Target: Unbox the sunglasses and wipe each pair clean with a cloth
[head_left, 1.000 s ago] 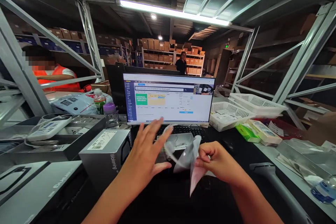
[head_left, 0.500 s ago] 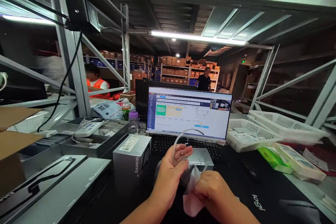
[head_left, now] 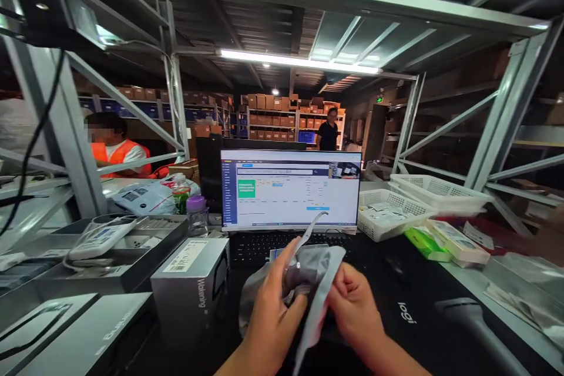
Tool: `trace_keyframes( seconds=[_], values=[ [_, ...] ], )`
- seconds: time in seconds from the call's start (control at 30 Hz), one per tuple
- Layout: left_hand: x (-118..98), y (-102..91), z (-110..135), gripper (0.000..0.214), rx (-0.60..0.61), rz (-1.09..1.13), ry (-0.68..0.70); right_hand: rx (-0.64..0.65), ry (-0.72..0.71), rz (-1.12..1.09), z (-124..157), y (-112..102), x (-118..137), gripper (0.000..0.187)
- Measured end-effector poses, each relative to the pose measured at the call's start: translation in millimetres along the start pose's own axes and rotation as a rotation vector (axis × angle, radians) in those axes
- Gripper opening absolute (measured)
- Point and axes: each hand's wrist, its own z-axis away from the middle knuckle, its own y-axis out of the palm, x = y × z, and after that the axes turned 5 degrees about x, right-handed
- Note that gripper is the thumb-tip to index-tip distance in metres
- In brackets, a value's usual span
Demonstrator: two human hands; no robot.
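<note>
Both my hands work a clear plastic bag [head_left: 315, 270] just above the black desk mat [head_left: 409, 317], in front of the keyboard [head_left: 259, 244]. My left hand [head_left: 273, 311] is closed, its fingers pushed into the bag's mouth around a clear looped strap [head_left: 308, 232] that sticks up out of it. My right hand [head_left: 355, 308] pinches the bag's right edge. A small open grey box [head_left: 277, 254] lies behind the bag, mostly hidden.
A lit monitor [head_left: 291, 189] stands behind the keyboard. Grey product boxes [head_left: 189, 282] and a tray of devices [head_left: 110, 241] fill the left. White baskets [head_left: 396, 208] and green packets [head_left: 425, 242] sit right. A scanner handle [head_left: 476, 323] lies near right. Two people stand beyond.
My left hand went from open above the keyboard to gripping the looped strap and pushing it down into the bag. My right hand stayed on the bag's edge. The view shifted.
</note>
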Motion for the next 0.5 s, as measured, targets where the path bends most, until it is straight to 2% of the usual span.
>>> trace_keyframes(
  seconds=[0.07,0.13,0.17,0.23,0.3,0.37,0.43,0.5],
  values=[
    [2.0,4.2,2.1,0.078,-0.024,-0.095,0.034,-0.004,-0.045,0.019,7.5,13.0,0.5,0.052],
    [4.0,8.7,3.1,0.093,-0.034,-0.188,0.046,-0.073,-0.057,0.057,12.4,20.7,1.6,0.048],
    [4.6,10.8,3.2,0.095,-0.036,-0.228,0.060,-0.117,-0.045,0.072,13.6,22.2,2.7,0.048],
    [4.6,14.3,3.1,0.084,0.002,-0.268,0.131,-0.181,0.021,0.036,12.5,20.3,6.6,0.049],
    [3.0,16.7,3.3,0.067,0.059,-0.250,0.215,-0.205,0.139,-0.122,7.2,13.0,13.0,0.052],
    [0.4,18.5,4.6,0.064,0.113,-0.189,0.246,-0.208,0.257,-0.347,0.0,3.9,20.3,0.056],
    [-1.8,19.5,6.5,0.077,0.122,-0.120,0.235,-0.220,0.303,-0.502,-4.5,-1.7,25.2,0.059],
    [-2.9,18.7,7.4,0.090,0.126,-0.116,0.198,-0.244,0.269,-0.495,-2.3,0.7,25.2,0.058]
  ],
)
